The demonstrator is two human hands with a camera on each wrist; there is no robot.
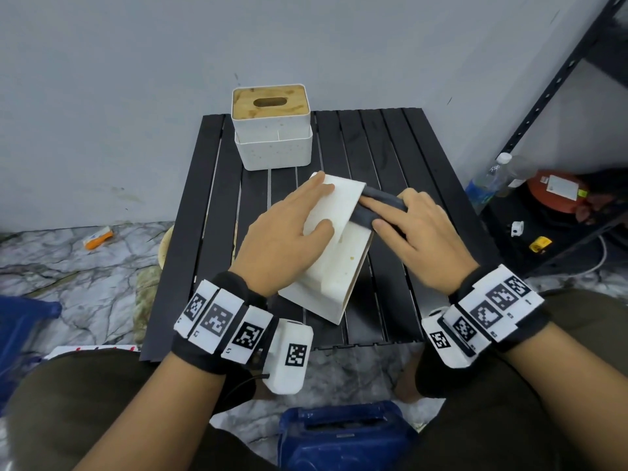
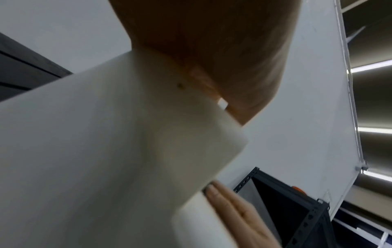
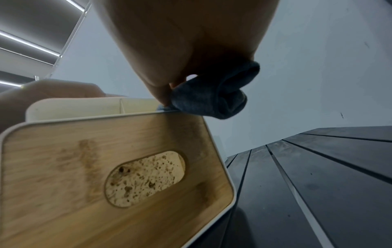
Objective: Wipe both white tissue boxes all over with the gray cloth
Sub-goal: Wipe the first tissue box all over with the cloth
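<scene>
One white tissue box (image 1: 339, 260) lies on its side in the middle of the black slatted table (image 1: 390, 147). Its wooden lid (image 3: 84, 176), with the oval slot, faces right. My left hand (image 1: 324, 207) rests on top of it, fingers laid straight across the upper face and thumb on the near face. My right hand (image 1: 390, 215) grips the bunched gray cloth (image 1: 380, 198) and holds it against the box's upper right edge beside the lid. In the right wrist view the cloth (image 3: 212, 99) is pinched at the lid's rim. The second white box (image 1: 275, 144) stands upright at the table's back edge.
A black metal shelf (image 1: 560, 79) stands to the right, with a plastic bottle (image 1: 486, 185) and a red-orange item (image 1: 554, 195) at its foot. A blue container (image 1: 339, 436) sits between my knees. An orange object (image 1: 98, 237) lies on the marble floor at left. A wall runs behind the table.
</scene>
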